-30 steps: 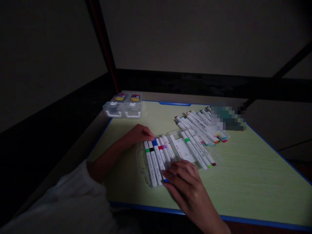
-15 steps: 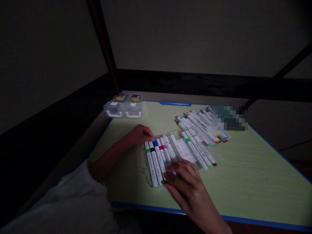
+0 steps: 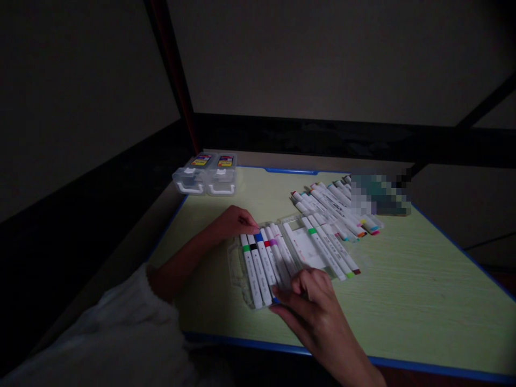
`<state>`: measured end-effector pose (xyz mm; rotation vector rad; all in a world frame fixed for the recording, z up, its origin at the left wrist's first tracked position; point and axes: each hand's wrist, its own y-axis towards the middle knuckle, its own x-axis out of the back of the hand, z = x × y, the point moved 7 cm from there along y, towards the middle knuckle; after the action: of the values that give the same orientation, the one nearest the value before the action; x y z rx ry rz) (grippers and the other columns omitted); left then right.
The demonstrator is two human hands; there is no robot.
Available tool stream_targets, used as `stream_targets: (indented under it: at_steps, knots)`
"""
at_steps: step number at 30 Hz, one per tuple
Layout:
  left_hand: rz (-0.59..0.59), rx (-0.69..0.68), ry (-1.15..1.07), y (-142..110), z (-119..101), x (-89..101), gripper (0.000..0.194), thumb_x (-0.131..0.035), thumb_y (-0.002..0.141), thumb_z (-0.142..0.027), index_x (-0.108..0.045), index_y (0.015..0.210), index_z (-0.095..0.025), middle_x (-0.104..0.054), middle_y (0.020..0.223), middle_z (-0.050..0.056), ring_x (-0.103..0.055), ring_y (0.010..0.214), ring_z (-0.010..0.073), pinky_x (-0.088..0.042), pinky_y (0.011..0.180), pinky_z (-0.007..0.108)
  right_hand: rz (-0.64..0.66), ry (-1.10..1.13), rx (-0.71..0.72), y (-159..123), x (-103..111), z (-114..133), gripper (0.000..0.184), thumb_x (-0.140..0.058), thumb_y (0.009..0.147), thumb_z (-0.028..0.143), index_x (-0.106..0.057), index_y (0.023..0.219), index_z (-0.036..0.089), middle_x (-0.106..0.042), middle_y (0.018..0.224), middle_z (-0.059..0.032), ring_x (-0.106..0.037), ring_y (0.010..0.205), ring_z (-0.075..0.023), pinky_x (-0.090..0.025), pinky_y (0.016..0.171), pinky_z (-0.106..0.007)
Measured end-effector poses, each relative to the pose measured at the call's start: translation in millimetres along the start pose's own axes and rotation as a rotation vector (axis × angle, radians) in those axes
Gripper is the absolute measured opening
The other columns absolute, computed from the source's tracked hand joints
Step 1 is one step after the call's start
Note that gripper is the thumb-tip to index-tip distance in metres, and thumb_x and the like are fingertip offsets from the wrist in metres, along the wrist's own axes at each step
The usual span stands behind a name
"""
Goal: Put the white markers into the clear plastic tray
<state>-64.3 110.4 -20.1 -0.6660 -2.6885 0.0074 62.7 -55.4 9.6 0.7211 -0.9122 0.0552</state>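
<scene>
A clear plastic marker case [image 3: 237, 271] lies opened flat on the table, its left half holding a row of white markers. Among them is a blue-banded marker [image 3: 264, 260], between ones with black and red bands. My left hand [image 3: 234, 221] pinches at the far end of that blue marker, fingers closed. At its near end, the thumb and index finger of my right hand [image 3: 312, 303] are pressed together on it, the other fingers curled in. The right half of the case carries several more markers, including a green-banded marker [image 3: 322, 247].
Behind the case lies a loose spread of white markers [image 3: 332, 204] with coloured ends. Two clear cases with white handles [image 3: 221, 180] stand at the table's back left corner. A pixelated patch covers something at back right. The pale table [image 3: 423, 301] has a blue rim.
My right hand's fingers have curled in more tightly, and a blue tip now shows beside its thumb. My left hand stays at the far end of the marker.
</scene>
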Motion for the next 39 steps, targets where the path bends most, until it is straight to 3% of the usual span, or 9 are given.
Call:
stream_targets:
  at_steps: [14, 39]
  knots:
    - [0.004, -0.056, 0.093, 0.7, -0.8, -1.4, 0.004, -0.067, 0.057, -0.014, -0.066, 0.059, -0.01, -0.062, 0.057, 0.0, -0.055, 0.054, 0.0082, -0.039, 0.052, 0.019, 0.023, 0.026, 0.026, 0.5, -1.8, 1.2, 0.015, -0.054, 0.082, 0.024, -0.064, 0.09, 0.016, -0.049, 0.067, -0.002, -0.043, 0.067, -0.0164, -0.03, 0.061, -0.029]
    - [0.012, -0.084, 0.154, -1.0, -4.8, -2.2, 0.003, -0.066, 0.058, -0.013, -0.067, 0.06, -0.011, -0.06, 0.057, -0.001, -0.053, 0.052, 0.007, -0.037, 0.05, 0.018, 0.037, 0.041, 0.025, 0.1, -2.6, 0.2, 0.014, -0.056, 0.081, 0.023, -0.065, 0.089, 0.015, -0.049, 0.068, -0.0019, -0.044, 0.067, -0.016, -0.032, 0.062, -0.03]
